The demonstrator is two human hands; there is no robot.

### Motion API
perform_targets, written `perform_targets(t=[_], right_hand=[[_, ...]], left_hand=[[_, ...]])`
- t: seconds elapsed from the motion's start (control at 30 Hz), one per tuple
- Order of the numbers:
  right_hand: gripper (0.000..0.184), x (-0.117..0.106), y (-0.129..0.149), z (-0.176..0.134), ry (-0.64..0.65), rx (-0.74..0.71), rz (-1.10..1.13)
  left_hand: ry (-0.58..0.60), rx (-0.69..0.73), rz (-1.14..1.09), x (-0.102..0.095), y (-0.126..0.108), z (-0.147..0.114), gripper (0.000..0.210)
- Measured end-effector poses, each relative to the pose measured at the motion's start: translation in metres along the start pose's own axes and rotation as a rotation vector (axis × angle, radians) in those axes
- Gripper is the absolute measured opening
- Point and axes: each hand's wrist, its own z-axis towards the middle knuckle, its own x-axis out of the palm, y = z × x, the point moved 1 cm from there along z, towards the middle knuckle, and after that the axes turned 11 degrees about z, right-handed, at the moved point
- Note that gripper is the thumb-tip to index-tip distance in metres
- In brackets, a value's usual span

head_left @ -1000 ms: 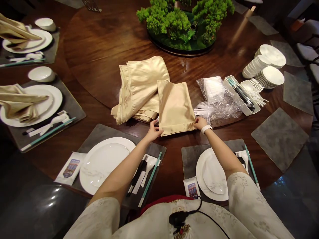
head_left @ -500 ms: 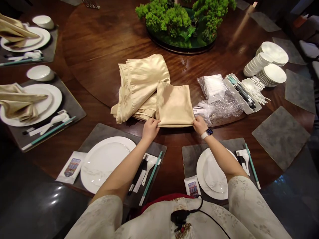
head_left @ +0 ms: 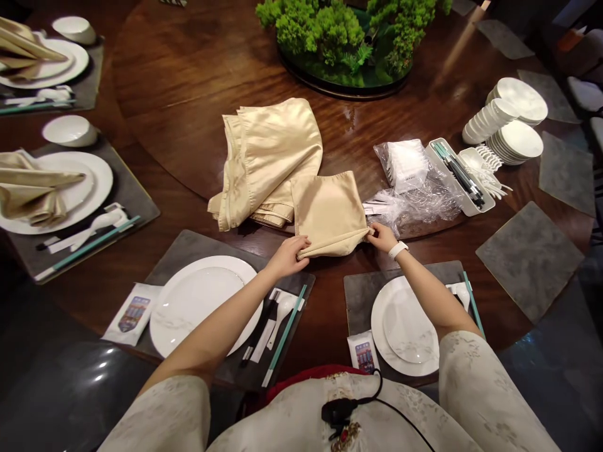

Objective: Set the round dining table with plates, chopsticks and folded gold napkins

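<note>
A gold cloth napkin (head_left: pixel 327 207), folded into a squarish shape, hangs between my hands over the near edge of the turntable. My left hand (head_left: pixel 289 254) pinches its lower left corner. On the other side, my right hand (head_left: pixel 382 238) is closed on the lower right corner, a white watch band round that wrist. The napkin's near edge is gathered in a slanting fold. Behind and to the left lies a pile of folded gold cloths (head_left: pixel 273 157), which the napkin partly overlaps. Below my forearms are white plates (head_left: pixel 202 307) on a grey placemat and more plates (head_left: pixel 407 333) at right.
To the right are a clear plastic bag of white packets (head_left: pixel 407 166), a tray of chopsticks (head_left: pixel 459 176), and stacked white bowls and plates (head_left: pixel 513 141). A green miniature garden (head_left: pixel 343 44) stands at the table's centre. Set places with folded napkins (head_left: pixel 35 194) line the left.
The napkin's near edge has come toward me and slackened into a slanting fold. Both hands have moved slightly nearer my body, still gripping the corners.
</note>
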Motion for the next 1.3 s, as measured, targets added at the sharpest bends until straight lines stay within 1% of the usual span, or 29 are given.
perform_targets(t=[0.07, 0.1, 0.13, 0.17, 0.23, 0.3, 0.4, 0.47, 0.53, 0.6, 0.67, 0.73, 0.8, 0.87, 0.93, 1.0, 1.13, 1.2, 1.3], right_hand=[[0.014, 0.001, 0.000, 0.006, 0.004, 0.043, 0.023], [0.014, 0.001, 0.000, 0.009, 0.010, 0.064, 0.034], [0.015, 0.002, -0.001, 0.010, 0.017, 0.085, 0.044], [0.016, 0.003, -0.001, 0.012, 0.021, 0.111, 0.051], [0.017, 0.004, 0.000, 0.015, 0.017, 0.183, 0.043], [0.020, 0.005, 0.003, 0.018, -0.010, 0.276, 0.015], [0.032, 0.007, 0.009, 0.026, -0.035, 0.390, -0.050], [0.031, 0.008, 0.013, 0.032, -0.015, 0.423, -0.104], [0.026, 0.010, 0.016, 0.036, 0.008, 0.409, -0.149], [0.022, 0.011, 0.018, 0.038, -0.012, 0.350, -0.155], [0.023, 0.010, 0.020, 0.036, -0.061, 0.272, -0.098], [0.033, 0.008, 0.021, 0.033, -0.106, 0.186, -0.012], [0.048, 0.006, 0.023, 0.029, -0.128, 0.069, 0.027], [0.053, 0.006, 0.024, 0.026, -0.144, -0.074, -0.015], [0.048, 0.009, 0.024, 0.024, -0.162, -0.178, -0.104], [0.039, 0.013, 0.023, 0.021, -0.172, -0.212, -0.202], [0.019, 0.022, 0.016, 0.011, -0.119, -0.205, -0.420], [0.018, 0.023, 0.012, 0.003, -0.068, -0.229, -0.511], [0.023, 0.020, 0.006, -0.009, 0.040, -0.364, -0.527]], left_hand=[[0.082, -0.014, 0.042, -0.001, 0.000, 0.001, 0.011], [0.099, -0.041, 0.048, -0.001, 0.001, 0.000, 0.011], [0.091, -0.078, 0.036, 0.000, 0.002, -0.001, 0.012], [0.063, -0.126, 0.003, 0.002, 0.005, -0.002, 0.014], [-0.027, -0.268, -0.116, 0.009, 0.011, -0.004, 0.020], [-0.106, -0.449, -0.306, 0.021, 0.018, -0.003, 0.028], [-0.171, -0.698, -0.580, 0.039, 0.028, 0.000, 0.042], [-0.207, -0.803, -0.644, 0.046, 0.032, 0.002, 0.054], [-0.208, -0.846, -0.676, 0.047, 0.033, 0.002, 0.069], [-0.141, -0.826, -0.758, 0.045, 0.032, 0.001, 0.082], [-0.084, -0.753, -0.823, 0.040, 0.030, 0.000, 0.091], [-0.103, -0.643, -0.763, 0.033, 0.027, 0.001, 0.091], [-0.165, -0.504, -0.545, 0.023, 0.022, 0.004, 0.085], [-0.208, -0.383, -0.254, 0.014, 0.017, 0.009, 0.076], [-0.231, -0.340, -0.003, 0.006, 0.014, 0.015, 0.069], [-0.245, -0.353, 0.160, 0.001, 0.013, 0.020, 0.061], [-0.250, -0.339, 0.349, -0.001, 0.015, 0.022, 0.037], [-0.246, -0.297, 0.391, 0.001, 0.017, 0.017, 0.028], [-0.182, -0.139, 0.360, 0.005, 0.019, 0.006, 0.023]])
